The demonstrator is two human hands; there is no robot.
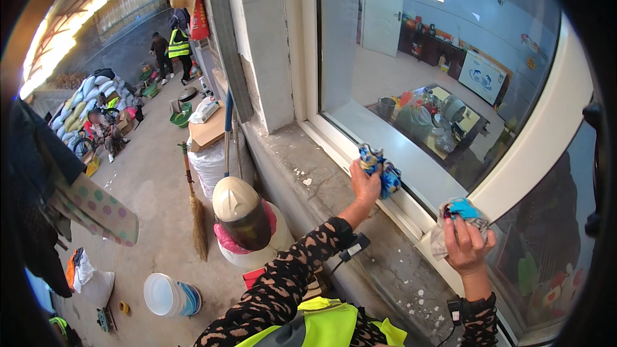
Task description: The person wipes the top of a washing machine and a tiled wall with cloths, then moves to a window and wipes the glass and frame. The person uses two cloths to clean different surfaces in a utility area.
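Observation:
My left hand [366,180] grips a crumpled blue, yellow and white patterned cloth [389,179] at the lower rail of a white window frame [332,137]. To its right, my right hand [468,246] holds a bunched beige cloth with a bright blue patch [463,209] against the frame's corner, where the upright meets the bottom rail. Behind the window glass [409,72] a room with a cluttered low table shows. Below the frame runs a rough concrete sill [308,173] with white flecks on it.
Left of the sill stand a cream helmet with a dark visor [241,205] on a white container, a straw broom [196,217], a cardboard box [207,130] on a white sack, and a white bucket [164,294]. Patterned cloth hangs at far left. Several people are farther off, near stacked sacks [91,94].

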